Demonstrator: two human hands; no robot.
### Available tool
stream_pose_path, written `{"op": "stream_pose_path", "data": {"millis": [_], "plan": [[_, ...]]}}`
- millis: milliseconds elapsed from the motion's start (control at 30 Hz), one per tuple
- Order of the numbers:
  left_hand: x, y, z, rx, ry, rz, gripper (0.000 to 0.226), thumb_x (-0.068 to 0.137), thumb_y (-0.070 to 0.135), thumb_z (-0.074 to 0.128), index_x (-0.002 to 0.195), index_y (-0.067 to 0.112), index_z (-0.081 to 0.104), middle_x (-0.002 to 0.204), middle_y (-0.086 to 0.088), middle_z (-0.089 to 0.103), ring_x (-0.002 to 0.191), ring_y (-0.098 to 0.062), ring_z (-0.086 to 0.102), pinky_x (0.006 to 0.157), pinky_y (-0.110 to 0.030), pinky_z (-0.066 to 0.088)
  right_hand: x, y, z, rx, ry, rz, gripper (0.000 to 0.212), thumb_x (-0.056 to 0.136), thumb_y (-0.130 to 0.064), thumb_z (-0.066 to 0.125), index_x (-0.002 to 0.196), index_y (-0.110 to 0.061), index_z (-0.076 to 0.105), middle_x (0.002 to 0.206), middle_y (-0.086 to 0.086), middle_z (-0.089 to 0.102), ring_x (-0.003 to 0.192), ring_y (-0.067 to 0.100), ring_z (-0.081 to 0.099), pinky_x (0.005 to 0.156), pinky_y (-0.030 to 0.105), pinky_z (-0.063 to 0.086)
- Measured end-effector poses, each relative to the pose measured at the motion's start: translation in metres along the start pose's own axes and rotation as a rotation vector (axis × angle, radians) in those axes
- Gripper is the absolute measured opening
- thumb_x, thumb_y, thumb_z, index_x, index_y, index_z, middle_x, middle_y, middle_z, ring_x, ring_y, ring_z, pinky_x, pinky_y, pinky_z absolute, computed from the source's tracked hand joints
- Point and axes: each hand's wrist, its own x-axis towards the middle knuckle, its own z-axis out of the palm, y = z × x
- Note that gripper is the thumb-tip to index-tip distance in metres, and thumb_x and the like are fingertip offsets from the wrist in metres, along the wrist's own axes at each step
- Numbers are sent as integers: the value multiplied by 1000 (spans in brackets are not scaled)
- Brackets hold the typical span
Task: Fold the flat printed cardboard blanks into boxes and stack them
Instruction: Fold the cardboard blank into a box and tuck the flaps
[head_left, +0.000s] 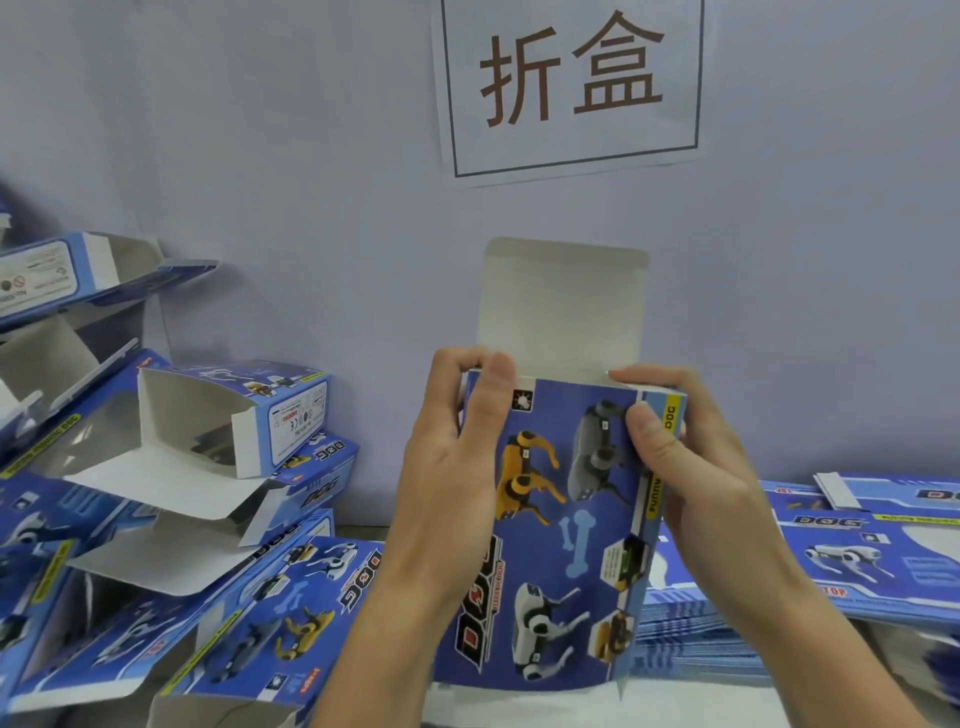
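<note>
I hold a blue printed box (550, 540) upright in front of me, its face showing robot dogs and the word DOG. Its white top flap (563, 301) stands straight up and the top end is open. My left hand (447, 462) grips the box's upper left edge, thumb on the printed face. My right hand (691, 457) grips the upper right corner, thumb on the face and fingers behind the side panel. A stack of flat blue blanks (862, 551) lies to the right. Several folded boxes (218, 467) are piled at the left with open ends.
A pale wall rises just behind the table, with a paper sign (569, 88) bearing two large characters. The white tabletop (524, 709) shows below the held box. The pile of folded boxes fills the left side up to the frame edge.
</note>
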Motion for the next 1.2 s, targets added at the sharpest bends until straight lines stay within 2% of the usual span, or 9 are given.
{"op": "stream_pose_path", "data": {"millis": [167,367,400,433,633,767,833,1000,1200], "plan": [[3,-7,1,112,65,-33,26,102,22,39,81,9,43,64,7,43,58,-4,44,50,-10,36,-1,7,12,-36,24,65,35,87,-60,41,104,-39,63,96,10,72,100,31,69,85,49,56],[0,-4,5,-47,167,-151,38,79,35,45,113,53,47,101,-32,55,90,-53,59,78,-63,51,3,2,18,-27,86,71,11,89,-28,51,99,-32,54,70,8,38,54,11,63,52,23,51],[0,-5,5,-46,161,-168,48,75,37,45,120,55,43,103,-31,56,93,-52,60,82,-63,51,0,3,14,-43,49,59,19,95,-13,46,106,-29,51,104,20,58,40,2,55,44,14,44],[1,-6,4,-54,163,-182,54,73,38,45,124,57,41,105,-30,56,93,-51,62,83,-62,52,-3,2,11,-33,27,92,28,97,-7,43,112,-30,49,58,16,54,33,-2,49,39,9,41],[4,-13,0,-125,140,-150,28,90,24,47,95,50,55,89,-24,54,73,-42,61,63,-44,57,-3,-5,16,77,2,172,42,60,-46,51,98,-58,63,64,1,44,63,21,54,60,40,52],[2,-12,-1,-90,167,-19,16,85,32,42,85,24,55,81,-14,60,68,-24,63,57,-33,50,-9,-8,21,23,-54,86,16,82,-33,51,79,-42,64,61,4,43,53,20,49,51,27,45],[1,-14,-4,-125,193,-2,37,83,40,39,93,11,59,86,-10,69,76,-21,71,56,-27,54,-13,-4,7,23,-49,1,59,99,-5,42,51,-25,67,41,-9,50,38,3,53,42,13,42],[0,-11,-12,-259,216,-81,60,79,56,41,103,4,60,107,-15,71,93,-32,72,64,-35,59,-10,10,16,406,-19,162,51,89,-54,47,117,-13,58,111,17,70,95,35,68,77,43,58],[0,-11,-6,-135,79,-13,25,85,42,56,100,22,53,89,-2,67,82,-23,74,58,-33,59,-1,7,24,193,14,129,24,78,-43,61,96,-27,57,87,11,74,76,20,75,56,28,57]]}}
